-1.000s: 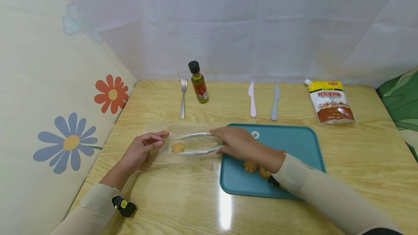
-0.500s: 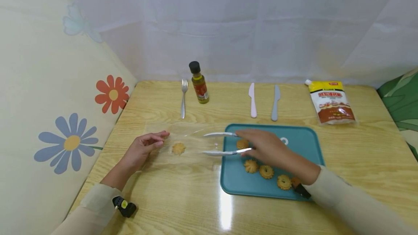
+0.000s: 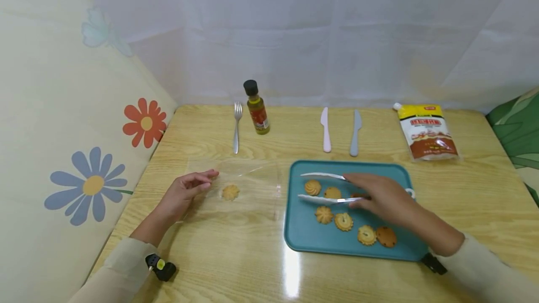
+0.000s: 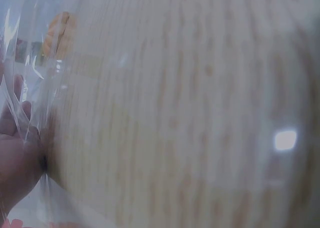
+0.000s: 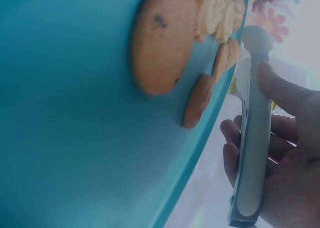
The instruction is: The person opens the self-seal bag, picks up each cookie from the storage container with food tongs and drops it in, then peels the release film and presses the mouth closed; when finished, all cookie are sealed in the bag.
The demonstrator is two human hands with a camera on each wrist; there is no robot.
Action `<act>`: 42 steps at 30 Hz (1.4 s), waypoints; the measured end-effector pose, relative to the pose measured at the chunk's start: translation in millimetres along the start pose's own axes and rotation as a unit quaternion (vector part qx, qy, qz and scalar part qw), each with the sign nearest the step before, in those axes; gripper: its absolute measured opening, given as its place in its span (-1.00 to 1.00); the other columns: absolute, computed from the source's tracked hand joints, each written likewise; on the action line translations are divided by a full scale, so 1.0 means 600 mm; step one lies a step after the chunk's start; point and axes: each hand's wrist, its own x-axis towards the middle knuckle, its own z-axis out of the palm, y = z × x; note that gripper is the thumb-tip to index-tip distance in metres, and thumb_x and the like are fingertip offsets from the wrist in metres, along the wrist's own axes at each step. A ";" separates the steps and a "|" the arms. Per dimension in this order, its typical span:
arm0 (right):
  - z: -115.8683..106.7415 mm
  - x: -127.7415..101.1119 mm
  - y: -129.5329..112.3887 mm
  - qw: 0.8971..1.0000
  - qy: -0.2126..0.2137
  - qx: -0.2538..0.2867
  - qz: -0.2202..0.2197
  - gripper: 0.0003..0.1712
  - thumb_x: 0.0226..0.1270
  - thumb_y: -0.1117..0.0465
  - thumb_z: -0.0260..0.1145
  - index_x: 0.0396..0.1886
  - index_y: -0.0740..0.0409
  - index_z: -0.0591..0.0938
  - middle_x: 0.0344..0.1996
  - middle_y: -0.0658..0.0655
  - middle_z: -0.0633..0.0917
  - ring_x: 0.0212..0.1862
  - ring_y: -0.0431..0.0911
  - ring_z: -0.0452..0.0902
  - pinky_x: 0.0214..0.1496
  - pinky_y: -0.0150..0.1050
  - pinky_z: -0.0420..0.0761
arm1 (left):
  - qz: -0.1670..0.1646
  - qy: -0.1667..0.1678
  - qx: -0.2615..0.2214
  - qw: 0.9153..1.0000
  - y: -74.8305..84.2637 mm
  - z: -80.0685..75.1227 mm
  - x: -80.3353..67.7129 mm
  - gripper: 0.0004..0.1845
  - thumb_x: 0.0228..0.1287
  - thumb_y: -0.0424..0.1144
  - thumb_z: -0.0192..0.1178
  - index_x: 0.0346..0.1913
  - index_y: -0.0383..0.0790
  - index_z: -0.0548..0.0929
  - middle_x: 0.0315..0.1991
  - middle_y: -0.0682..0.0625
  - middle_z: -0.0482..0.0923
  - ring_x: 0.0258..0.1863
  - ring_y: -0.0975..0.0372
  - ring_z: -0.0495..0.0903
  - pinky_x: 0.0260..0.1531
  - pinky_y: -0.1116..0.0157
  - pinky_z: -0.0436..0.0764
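My left hand lies by the left edge of a clear plastic bag flat on the wooden table, its fingers touching the plastic. One cookie sits inside the bag, also seen as the cookie through the bag beside my left hand. My right hand grips white tongs above the teal tray; their tips stand apart on either side of a swirl cookie. Several cookies lie on the tray. In the right wrist view the tongs hover over the tray.
Along the back stand a fork, an oil bottle, a pink knife, a grey knife and a sauce pouch. A flowered wall closes the left side; a curtain hangs behind.
My right hand drew the tongs out of the bag and moved right to above the tray, leaving one cookie in the bag. The left hand stayed put.
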 end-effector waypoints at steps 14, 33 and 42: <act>-0.006 -0.006 0.005 0.999 -0.022 -0.021 0.018 -0.27 0.32 0.01 0.49 0.42 0.17 0.53 0.30 0.28 0.62 0.30 0.27 0.54 0.26 0.29 0.53 | 0.001 0.001 0.005 1.000 0.001 0.001 0.001 -0.62 0.48 -0.26 0.27 0.05 -0.61 0.59 0.16 0.29 0.68 0.26 0.55 0.50 0.18 0.58 0.48; -0.014 0.009 0.010 0.998 -0.049 -0.004 0.027 -0.29 0.37 0.04 0.47 0.43 0.20 0.52 0.32 0.29 0.60 0.33 0.28 0.52 0.30 0.26 0.51 | -0.003 0.001 0.000 1.000 0.003 0.002 0.000 -0.62 0.48 -0.25 0.27 0.05 -0.61 0.59 0.17 0.27 0.68 0.26 0.55 0.49 0.19 0.58 0.47; -0.016 0.014 0.015 0.999 -0.043 -0.002 0.024 -0.29 0.36 0.04 0.48 0.43 0.20 0.53 0.29 0.30 0.62 0.19 0.22 0.63 0.19 0.22 0.60 | -0.002 0.000 -0.006 1.000 0.001 0.001 -0.002 -0.63 0.48 -0.26 0.26 0.05 -0.60 0.60 0.19 0.23 0.68 0.27 0.53 0.50 0.19 0.58 0.47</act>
